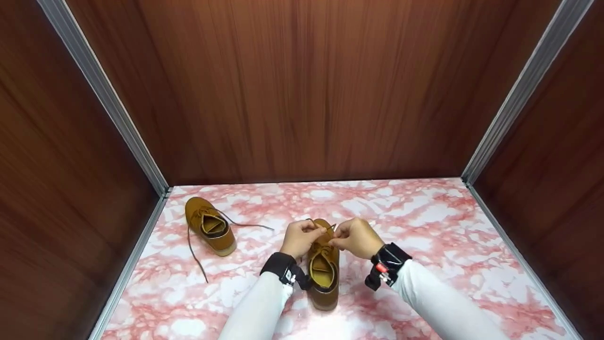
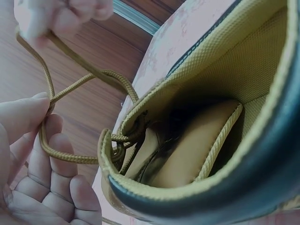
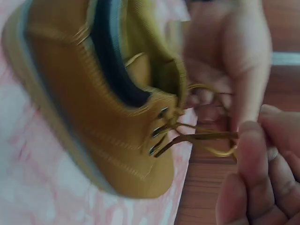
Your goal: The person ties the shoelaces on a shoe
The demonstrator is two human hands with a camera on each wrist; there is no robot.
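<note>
A tan shoe [image 1: 325, 295] with a dark collar stands on the table, its toe pointing away from me. Above its front, my left hand [image 1: 302, 237] pinches the brown shoelace [image 2: 70, 158] between thumb and forefinger where strands cross. Opposite it, my right hand [image 1: 357, 238] pinches a folded length of the same lace, seen close in the right wrist view beside the eyelets [image 3: 157, 132]. Between the hands the lace forms loops, and its strands run back to the top of the shoe's tongue opening.
A matching tan shoe [image 1: 222, 242] stands at the left, one loose lace [image 1: 255, 225] trailing right and another toward me. Brown wood-grain panels [image 1: 302, 94] with grey metal edges enclose the pink-and-white marbled table [image 1: 415, 302] at the back and both sides.
</note>
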